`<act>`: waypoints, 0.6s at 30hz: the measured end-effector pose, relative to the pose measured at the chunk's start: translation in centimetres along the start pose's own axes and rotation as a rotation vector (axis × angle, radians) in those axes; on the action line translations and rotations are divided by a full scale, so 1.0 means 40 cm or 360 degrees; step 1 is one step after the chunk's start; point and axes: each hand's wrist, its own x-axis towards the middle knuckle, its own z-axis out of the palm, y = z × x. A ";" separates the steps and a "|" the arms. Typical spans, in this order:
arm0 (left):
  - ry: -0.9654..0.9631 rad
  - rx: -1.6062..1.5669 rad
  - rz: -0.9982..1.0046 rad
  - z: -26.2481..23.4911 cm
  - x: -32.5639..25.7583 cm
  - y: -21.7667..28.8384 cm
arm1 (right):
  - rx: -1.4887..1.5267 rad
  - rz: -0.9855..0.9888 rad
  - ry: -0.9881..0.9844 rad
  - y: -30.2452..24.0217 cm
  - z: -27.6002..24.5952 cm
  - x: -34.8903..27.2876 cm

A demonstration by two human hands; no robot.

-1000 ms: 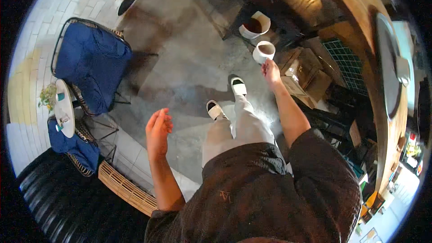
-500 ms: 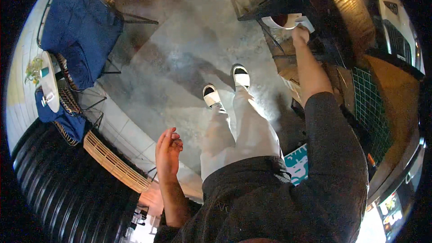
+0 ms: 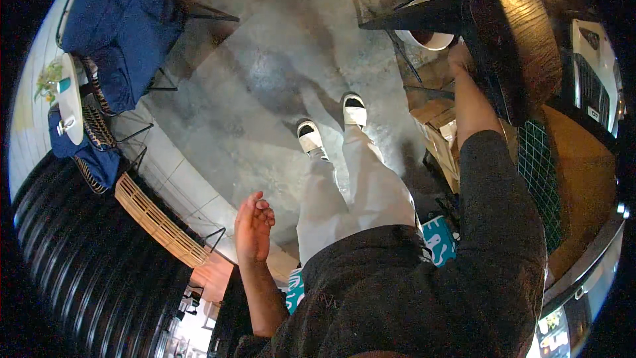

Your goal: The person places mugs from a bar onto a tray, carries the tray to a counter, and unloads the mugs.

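Observation:
My right arm stretches forward to the right. My right hand is in shadow beside a black chair-like piece of furniture; its fingers are hard to make out, and I cannot tell if it holds anything. Just left of it is a round white container with a dark inside, partly hidden behind a black slanting part of the furniture. My left hand is raised at the lower left, palm partly turned in, fingers loosely bent and apart, with nothing in it.
Blue cushioned chairs and a small white table with a plant stand at the left. A slatted wooden bench runs below them. Cardboard boxes and a green mesh panel are on the right. My feet stand on grey concrete floor.
My right hand has moved slightly right and down, into shadow by the dark furniture; the white piece at its fingers no longer shows. The view has shifted a little. My left hand stays raised.

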 end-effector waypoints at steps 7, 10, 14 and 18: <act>-0.0225 -0.0020 0.0052 -0.036 -0.024 0.013 | 0.2239 0.0946 -0.0450 -0.090 -0.142 -0.126; -0.0239 0.0039 0.0152 -0.068 -0.064 0.010 | 0.3167 0.1368 -0.0603 -0.239 -0.275 -0.285; -0.0329 0.0171 0.0184 -0.097 -0.090 0.051 | 0.3332 0.1503 -0.0860 -0.235 -0.479 -0.500; -0.0488 0.0349 0.0260 -0.145 -0.134 0.105 | 0.2615 0.0954 -0.1037 -0.233 -0.691 -0.705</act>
